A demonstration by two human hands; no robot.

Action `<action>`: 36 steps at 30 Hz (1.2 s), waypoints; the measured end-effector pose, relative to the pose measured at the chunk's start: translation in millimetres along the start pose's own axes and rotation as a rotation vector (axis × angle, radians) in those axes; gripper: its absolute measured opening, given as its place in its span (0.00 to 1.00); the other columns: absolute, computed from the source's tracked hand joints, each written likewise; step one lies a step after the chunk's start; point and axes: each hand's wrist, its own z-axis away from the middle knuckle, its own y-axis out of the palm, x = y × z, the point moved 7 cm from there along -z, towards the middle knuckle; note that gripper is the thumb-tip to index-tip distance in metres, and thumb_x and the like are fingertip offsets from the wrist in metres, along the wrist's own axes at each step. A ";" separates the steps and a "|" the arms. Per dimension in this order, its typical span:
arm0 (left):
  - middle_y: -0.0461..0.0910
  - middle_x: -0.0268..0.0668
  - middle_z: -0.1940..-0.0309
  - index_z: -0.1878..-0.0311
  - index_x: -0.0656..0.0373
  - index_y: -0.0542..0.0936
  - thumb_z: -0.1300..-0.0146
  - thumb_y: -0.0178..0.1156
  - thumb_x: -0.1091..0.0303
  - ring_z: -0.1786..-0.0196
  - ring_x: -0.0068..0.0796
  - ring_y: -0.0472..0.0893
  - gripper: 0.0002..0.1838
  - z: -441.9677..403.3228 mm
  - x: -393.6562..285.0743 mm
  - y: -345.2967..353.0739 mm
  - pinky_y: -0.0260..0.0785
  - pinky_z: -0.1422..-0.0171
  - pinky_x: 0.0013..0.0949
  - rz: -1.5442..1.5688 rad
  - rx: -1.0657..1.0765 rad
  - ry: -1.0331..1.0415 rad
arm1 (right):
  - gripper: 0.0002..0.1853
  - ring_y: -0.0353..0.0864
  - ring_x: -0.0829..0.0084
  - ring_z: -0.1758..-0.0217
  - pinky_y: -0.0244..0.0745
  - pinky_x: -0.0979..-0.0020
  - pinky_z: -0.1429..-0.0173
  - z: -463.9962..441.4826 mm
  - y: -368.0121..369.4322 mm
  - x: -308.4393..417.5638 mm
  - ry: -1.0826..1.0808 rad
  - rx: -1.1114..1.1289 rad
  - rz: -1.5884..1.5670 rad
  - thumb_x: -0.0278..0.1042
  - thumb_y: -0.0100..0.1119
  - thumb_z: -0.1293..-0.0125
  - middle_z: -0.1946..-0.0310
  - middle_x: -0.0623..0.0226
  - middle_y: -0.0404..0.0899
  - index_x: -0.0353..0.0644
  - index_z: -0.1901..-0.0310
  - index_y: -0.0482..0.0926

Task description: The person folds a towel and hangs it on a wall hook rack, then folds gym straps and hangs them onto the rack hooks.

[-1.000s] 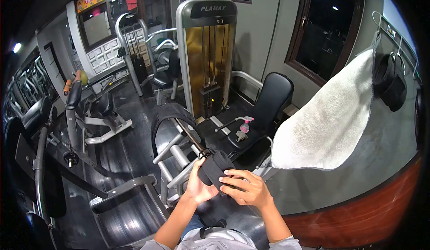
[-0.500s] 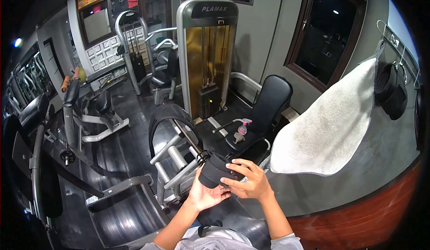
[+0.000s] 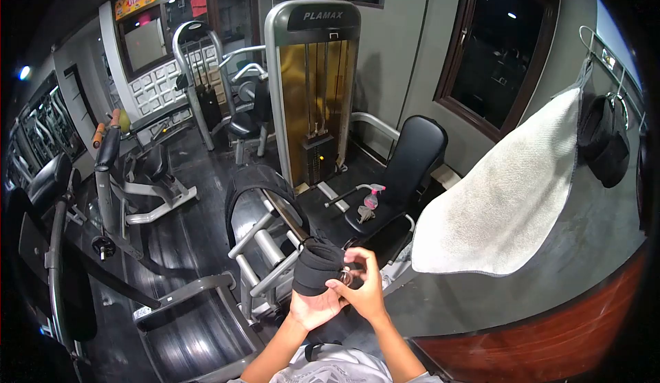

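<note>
A rolled black padded strap (image 3: pixel 317 267) is held up in front of my body. My left hand (image 3: pixel 313 309) cups it from below, palm up, with its fingers mostly hidden behind the roll. On the roll's right side, my right hand (image 3: pixel 363 285) has its thumb and fingers curled at a small metal ring (image 3: pixel 346 273). Behind the roll stands a grey metal frame (image 3: pixel 265 245) with a black curved pad (image 3: pixel 265 177) over it.
A weight-stack machine (image 3: pixel 313 94) stands ahead. On a black seat (image 3: pixel 375 221) are a pink spray bottle (image 3: pixel 372 197) and a crumpled cloth (image 3: pixel 365 213). A white towel (image 3: pixel 502 190) and black straps (image 3: pixel 605 142) hang at the right wall. Left is a dark platform (image 3: pixel 196 328).
The roll has turned more upright and shifted slightly left. My right hand has moved from lying over the roll to its right side, where the metal ring now shows.
</note>
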 end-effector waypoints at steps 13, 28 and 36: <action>0.81 0.40 0.39 0.34 0.57 0.75 0.22 0.42 0.39 0.40 0.38 0.80 0.32 16.1 -30.3 -28.5 0.71 0.32 0.43 -0.570 -0.185 0.449 | 0.21 0.82 0.76 0.48 0.79 0.73 0.43 14.3 18.0 -51.8 0.189 0.147 -0.545 0.24 0.73 0.36 0.49 0.68 0.78 0.35 0.41 0.81; 0.75 0.42 0.40 0.26 0.62 0.62 0.41 0.68 0.34 0.35 0.36 0.75 0.51 24.2 -67.9 9.0 0.61 0.24 0.39 -1.079 -0.186 0.423 | 0.10 0.84 0.78 0.64 0.83 0.78 0.62 27.4 1.5 -53.8 0.230 -0.165 -0.450 0.24 0.63 0.27 0.57 0.65 0.81 0.30 0.48 0.85; 0.78 0.40 0.46 0.39 0.59 0.71 0.57 0.85 0.64 0.42 0.32 0.80 0.43 5.2 -76.2 49.9 0.72 0.34 0.36 -1.470 -0.099 0.415 | 0.10 0.80 0.83 0.64 0.81 0.78 0.65 17.8 -6.7 1.1 0.167 -0.261 -0.138 0.29 0.65 0.28 0.61 0.70 0.79 0.34 0.49 0.86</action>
